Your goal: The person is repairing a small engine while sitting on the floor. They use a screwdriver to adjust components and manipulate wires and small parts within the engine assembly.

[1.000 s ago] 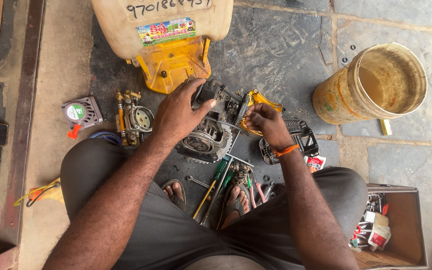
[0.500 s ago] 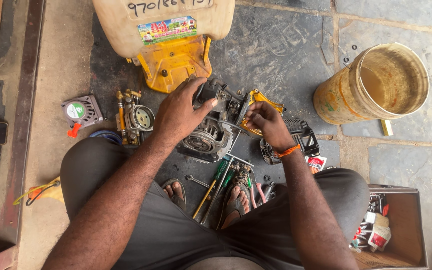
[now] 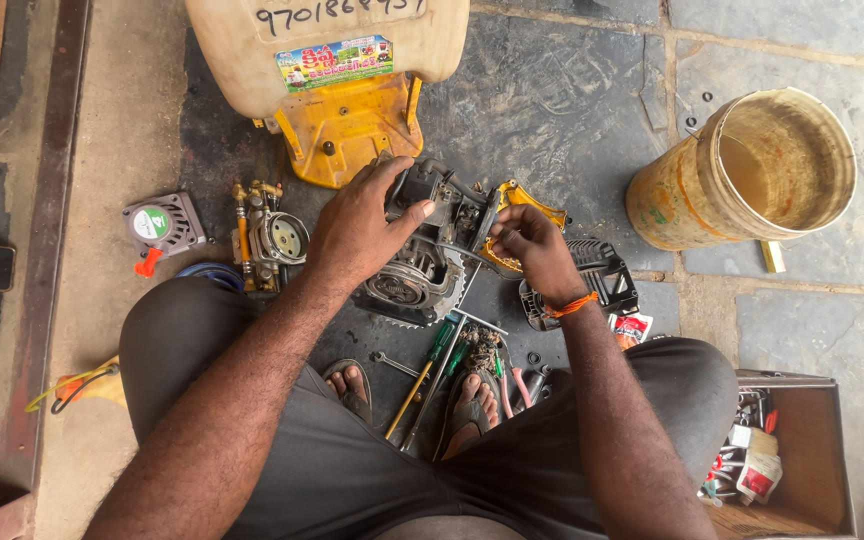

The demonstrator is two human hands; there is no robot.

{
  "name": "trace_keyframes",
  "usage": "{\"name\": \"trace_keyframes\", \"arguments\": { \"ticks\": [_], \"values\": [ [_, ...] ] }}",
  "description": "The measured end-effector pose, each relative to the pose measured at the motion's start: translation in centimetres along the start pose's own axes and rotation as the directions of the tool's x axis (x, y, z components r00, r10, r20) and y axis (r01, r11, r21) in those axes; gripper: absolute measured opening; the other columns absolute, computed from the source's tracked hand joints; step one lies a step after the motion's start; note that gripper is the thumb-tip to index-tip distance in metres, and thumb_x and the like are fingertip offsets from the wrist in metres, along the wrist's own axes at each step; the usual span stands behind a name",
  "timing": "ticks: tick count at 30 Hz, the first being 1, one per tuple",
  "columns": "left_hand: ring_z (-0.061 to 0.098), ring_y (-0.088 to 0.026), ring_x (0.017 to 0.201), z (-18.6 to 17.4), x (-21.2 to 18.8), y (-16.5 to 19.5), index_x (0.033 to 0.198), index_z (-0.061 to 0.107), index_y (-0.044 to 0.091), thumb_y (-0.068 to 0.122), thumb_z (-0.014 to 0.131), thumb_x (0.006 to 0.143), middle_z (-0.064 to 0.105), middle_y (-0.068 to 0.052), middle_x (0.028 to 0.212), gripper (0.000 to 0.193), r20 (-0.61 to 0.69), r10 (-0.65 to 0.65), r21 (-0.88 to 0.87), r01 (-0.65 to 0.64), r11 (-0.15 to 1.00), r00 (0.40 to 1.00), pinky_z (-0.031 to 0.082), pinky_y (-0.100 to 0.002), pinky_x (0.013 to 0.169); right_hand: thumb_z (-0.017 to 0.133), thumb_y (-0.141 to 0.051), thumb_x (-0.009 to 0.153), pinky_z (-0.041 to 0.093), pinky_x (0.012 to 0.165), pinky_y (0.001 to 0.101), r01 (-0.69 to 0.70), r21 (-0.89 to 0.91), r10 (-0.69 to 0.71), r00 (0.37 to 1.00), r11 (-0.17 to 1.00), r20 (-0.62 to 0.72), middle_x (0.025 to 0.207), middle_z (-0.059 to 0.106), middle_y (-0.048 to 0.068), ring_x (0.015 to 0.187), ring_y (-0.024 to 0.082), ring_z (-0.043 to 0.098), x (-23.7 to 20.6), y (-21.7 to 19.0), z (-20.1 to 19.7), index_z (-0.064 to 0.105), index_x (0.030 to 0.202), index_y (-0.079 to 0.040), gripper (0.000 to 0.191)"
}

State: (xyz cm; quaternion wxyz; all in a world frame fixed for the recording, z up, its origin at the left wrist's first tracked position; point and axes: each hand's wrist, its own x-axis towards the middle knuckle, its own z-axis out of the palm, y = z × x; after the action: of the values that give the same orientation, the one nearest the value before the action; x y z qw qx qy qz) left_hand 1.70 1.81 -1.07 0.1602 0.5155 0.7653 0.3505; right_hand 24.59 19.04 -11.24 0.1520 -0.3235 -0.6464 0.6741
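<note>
A small grey engine [image 3: 420, 272] with cooling fins sits on the stone floor between my knees. My left hand [image 3: 357, 230] lies over its left top, thumb and fingers gripping a dark block-shaped part [image 3: 414, 187] on the engine. My right hand [image 3: 532, 248], with an orange band at the wrist, pinches a small part at the engine's right side, next to a yellow plastic piece [image 3: 527, 200]. A cream sprayer tank [image 3: 332, 50] on a yellow base [image 3: 347, 130] stands just behind the engine.
A brass pump assembly [image 3: 264, 235] and a grey recoil cover [image 3: 162, 225] lie at left. A black engine cover [image 3: 597, 280] lies at right, a yellow bucket [image 3: 742, 175] further right. Screwdrivers and a wrench [image 3: 432, 375] lie by my sandalled feet. An open toolbox [image 3: 787, 455] stands at lower right.
Both hands stay on the engine. My left hand's fingers have shifted slightly on the dark top part, and my right hand has edged closer to the engine's right side.
</note>
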Motion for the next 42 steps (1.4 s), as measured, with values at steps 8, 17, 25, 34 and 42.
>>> {"name": "trace_keyframes", "arguments": {
  "ticks": [8,17,25,34,42],
  "values": [
    [0.059,-0.035,0.128,0.0,-0.07,0.07,0.142,0.053,0.005,0.039,0.074,0.095,0.06,-0.019,0.139,0.062,0.011,-0.003,0.02,0.003,1.0,1.0,0.047,-0.048,0.105,0.065,-0.024,0.104,0.058,0.086,0.0299,-0.018,-0.252,0.01,0.999,0.967,-0.034,0.096,0.069,0.006,0.09,0.012,0.067,-0.29,-0.01,0.55,0.061,0.109,-0.001,0.024],
    [0.059,-0.034,0.129,-0.05,0.05,0.12,0.142,0.053,0.005,0.041,0.073,0.095,0.061,-0.018,0.139,0.062,0.022,-0.015,0.019,0.014,1.0,1.0,0.047,-0.048,0.106,0.061,-0.026,0.106,0.059,0.082,0.0294,-0.11,-0.108,0.105,0.993,0.988,-0.052,0.093,0.069,0.004,0.086,0.012,0.068,-0.23,0.06,0.2,0.063,0.107,-0.003,0.023],
    [0.059,-0.034,0.129,0.01,0.09,0.12,0.143,0.052,0.006,0.041,0.072,0.095,0.06,-0.018,0.139,0.063,0.031,-0.019,0.016,0.018,1.0,0.999,0.048,-0.047,0.106,0.064,-0.019,0.098,0.06,0.09,0.0303,0.032,-0.055,-0.033,0.999,0.998,-0.017,0.102,0.07,0.005,0.095,0.012,0.069,-0.18,-0.14,0.11,0.062,0.11,-0.004,0.02],
    [0.058,-0.034,0.13,-0.02,0.16,0.17,0.144,0.051,0.007,0.042,0.072,0.095,0.059,-0.018,0.141,0.063,0.056,-0.06,0.034,0.058,0.998,0.997,0.047,-0.048,0.106,0.062,-0.015,0.103,0.062,0.09,0.0308,-0.083,-0.03,0.082,0.996,0.996,-0.023,0.099,0.069,0.005,0.092,0.012,0.07,-0.22,0.06,0.55,0.061,0.112,-0.003,0.016],
    [0.058,-0.034,0.13,-0.02,0.2,-0.02,0.144,0.052,0.007,0.041,0.072,0.095,0.059,-0.018,0.14,0.063,0.046,-0.041,0.025,0.04,0.999,0.998,0.047,-0.048,0.107,0.059,-0.02,0.108,0.061,0.089,0.03,-0.184,0.002,0.184,0.983,0.983,-0.022,0.099,0.067,0.005,0.09,0.012,0.069,-0.52,-0.7,0.62,0.062,0.115,-0.002,0.02]
  ]
}}
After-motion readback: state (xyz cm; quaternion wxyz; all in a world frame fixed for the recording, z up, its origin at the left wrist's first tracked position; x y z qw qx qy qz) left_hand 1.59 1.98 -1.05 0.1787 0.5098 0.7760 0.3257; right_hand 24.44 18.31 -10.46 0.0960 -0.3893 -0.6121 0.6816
